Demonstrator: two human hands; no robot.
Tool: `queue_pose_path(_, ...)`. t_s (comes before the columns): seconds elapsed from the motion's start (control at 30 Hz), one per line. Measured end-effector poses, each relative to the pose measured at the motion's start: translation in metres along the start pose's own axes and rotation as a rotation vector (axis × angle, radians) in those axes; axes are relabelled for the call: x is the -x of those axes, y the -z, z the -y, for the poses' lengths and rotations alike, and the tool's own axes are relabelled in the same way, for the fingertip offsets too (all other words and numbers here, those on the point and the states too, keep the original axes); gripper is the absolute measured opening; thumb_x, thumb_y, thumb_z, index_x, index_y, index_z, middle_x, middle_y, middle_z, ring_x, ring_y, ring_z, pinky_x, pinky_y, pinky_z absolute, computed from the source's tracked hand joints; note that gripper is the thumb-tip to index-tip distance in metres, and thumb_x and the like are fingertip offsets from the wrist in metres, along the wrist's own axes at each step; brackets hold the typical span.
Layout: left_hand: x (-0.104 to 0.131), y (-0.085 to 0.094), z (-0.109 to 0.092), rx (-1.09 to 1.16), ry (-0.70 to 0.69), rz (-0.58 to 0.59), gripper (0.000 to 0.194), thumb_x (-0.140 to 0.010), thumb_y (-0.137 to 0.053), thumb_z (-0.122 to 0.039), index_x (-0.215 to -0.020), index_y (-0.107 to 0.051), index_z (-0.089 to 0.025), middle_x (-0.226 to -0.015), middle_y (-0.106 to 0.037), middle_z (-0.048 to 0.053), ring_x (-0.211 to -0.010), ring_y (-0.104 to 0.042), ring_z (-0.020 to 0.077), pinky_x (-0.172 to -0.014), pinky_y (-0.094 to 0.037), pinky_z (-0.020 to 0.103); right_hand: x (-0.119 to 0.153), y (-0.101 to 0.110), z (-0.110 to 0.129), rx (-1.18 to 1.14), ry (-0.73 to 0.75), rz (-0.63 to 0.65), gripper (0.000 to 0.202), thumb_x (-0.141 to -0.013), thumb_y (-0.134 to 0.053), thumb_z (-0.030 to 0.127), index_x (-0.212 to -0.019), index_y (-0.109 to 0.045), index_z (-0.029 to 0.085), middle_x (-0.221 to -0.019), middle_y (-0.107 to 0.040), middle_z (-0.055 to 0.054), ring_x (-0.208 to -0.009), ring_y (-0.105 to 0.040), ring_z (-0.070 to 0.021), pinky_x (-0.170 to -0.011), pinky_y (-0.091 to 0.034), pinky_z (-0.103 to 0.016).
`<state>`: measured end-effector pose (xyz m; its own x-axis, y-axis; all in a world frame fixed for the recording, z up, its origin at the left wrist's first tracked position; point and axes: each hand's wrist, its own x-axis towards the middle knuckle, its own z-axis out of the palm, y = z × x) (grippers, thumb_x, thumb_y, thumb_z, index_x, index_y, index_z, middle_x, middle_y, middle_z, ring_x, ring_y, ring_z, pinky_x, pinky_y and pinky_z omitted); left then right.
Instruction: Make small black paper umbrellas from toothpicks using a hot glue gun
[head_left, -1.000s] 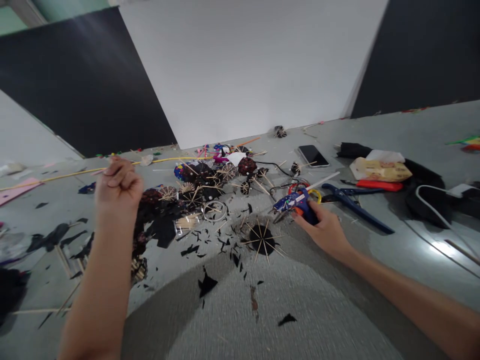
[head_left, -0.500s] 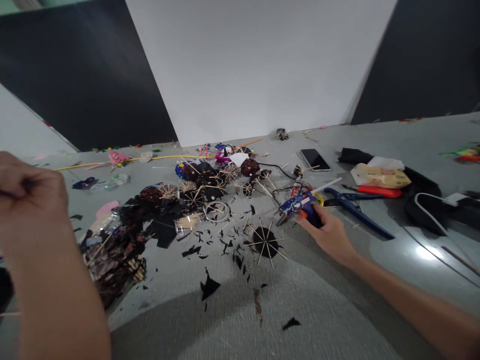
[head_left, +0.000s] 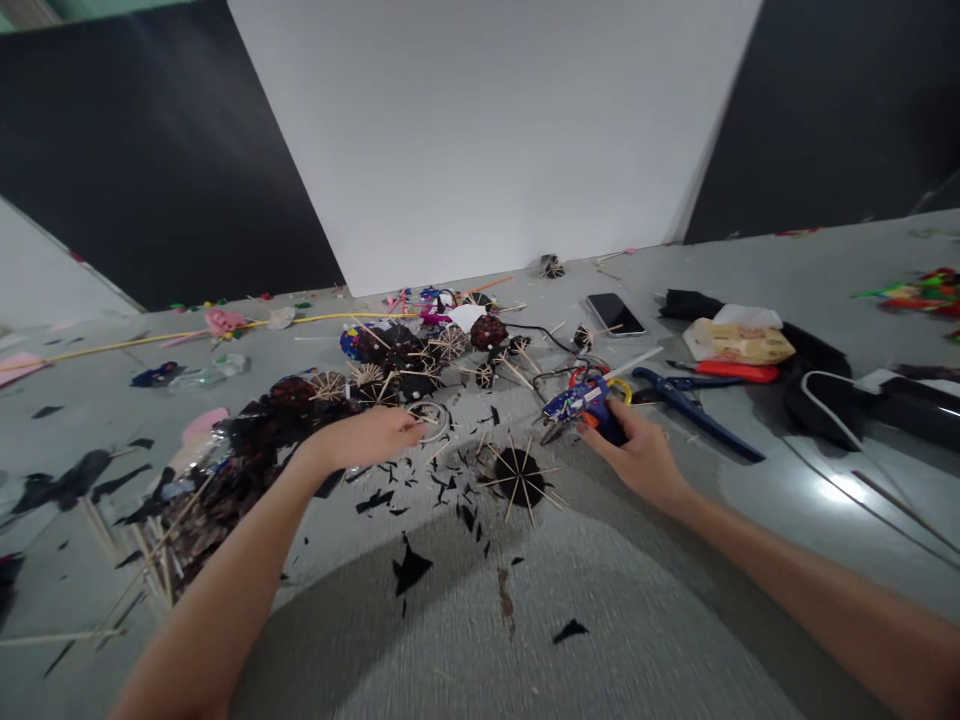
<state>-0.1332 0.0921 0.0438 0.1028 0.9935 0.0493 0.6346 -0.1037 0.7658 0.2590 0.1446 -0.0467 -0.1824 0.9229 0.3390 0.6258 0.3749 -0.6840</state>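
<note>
Blue pliers (head_left: 703,415) lay near the glue gun (head_left: 591,402) the right hand (head_left: 645,455) gripped; black scraps (head_left: 412,569) and a spoked disc (head_left: 519,480) cluttered between; the left hand (head_left: 379,435) held what, I couldn't tell

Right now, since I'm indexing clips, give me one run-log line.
left grip: at pale ring, contact unclear | right grip: holding blue glue gun | between: black disc with radiating sticks | beyond glue gun: phone

left hand (head_left: 379,437): bare, ungloved | left forearm (head_left: 259,535): bare, slim, widening toward the lower edge of view | right hand (head_left: 645,458): bare, tiny pale glint (head_left: 666,435) by the knuckles, too small to identify | right forearm (head_left: 787,585): bare, slender, smoothly tapered
</note>
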Motion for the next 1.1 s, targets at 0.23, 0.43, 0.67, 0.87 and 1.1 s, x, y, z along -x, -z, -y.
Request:
queue_pose_path(0.23,-0.001,-0.043,-0.036,-0.364,-0.101,0.499,0.030,-0.095,-0.062,-0.046,-0.102,-0.078,-0.022,-0.076,-0.068,0.002,-0.065,-0.060,0.0165,-0.064,-0.039,0.027,0.001,0.000,0.004,-0.007,-0.005,-0.003,0.033,-0.090,-0.066,0.053,-0.086,-0.063,0.021,-0.074,-0.062,0.000,-0.068,-0.053,-0.0163,-0.064,-0.039,-0.028)
queue_pose_path(0.43,0.005,-0.087,-0.040,-0.438,-0.265,0.567,0.025,-0.094,-0.071,-0.039,-0.113,-0.081,-0.026,-0.088,-0.079,0.005,-0.075,-0.069,0.0199,-0.068,-0.041,0.028,0.001,0.001,0.005,-0.007,-0.013,0.008,0.032,-0.089,-0.067,0.053,-0.086,-0.063,0.021,-0.073,-0.063,0.000,-0.065,-0.052,-0.0160,-0.061,-0.038,-0.028)
queue_pose_path(0.67,0.003,-0.106,-0.027,-0.379,-0.339,0.555,0.030,-0.099,-0.067,-0.037,-0.126,-0.077,-0.029,-0.106,-0.083,0.004,-0.092,-0.076,0.0213,-0.079,-0.049,0.028,0.001,0.001,0.006,-0.028,-0.006,0.009,0.032,-0.090,-0.067,0.052,-0.088,-0.064,0.021,-0.072,-0.062,0.000,-0.065,-0.052,-0.0158,-0.061,-0.038,-0.028)
queue_pose_path(0.87,0.002,-0.111,-0.022,-0.399,-0.350,0.534,0.025,-0.100,-0.065,-0.036,-0.121,-0.078,-0.030,-0.105,-0.083,0.003,-0.093,-0.077,0.0212,-0.079,-0.050,0.028,0.002,0.001,0.005,-0.015,-0.024,0.014,0.033,-0.090,-0.066,0.054,-0.087,-0.063,0.021,-0.070,-0.059,0.001,-0.064,-0.050,-0.0153,-0.060,-0.037,-0.029)
queue_pose_path(1.1,0.003,-0.110,-0.026,-0.380,-0.376,0.562,0.020,-0.102,-0.061,-0.028,-0.108,-0.080,-0.025,-0.102,-0.083,0.002,-0.093,-0.076,0.0187,-0.081,-0.049,0.026,0.002,0.001,0.006,-0.018,-0.018,0.022,0.032,-0.090,-0.066,0.053,-0.085,-0.062,0.021,-0.071,-0.060,0.001,-0.065,-0.050,-0.0154,-0.060,-0.037,-0.029)
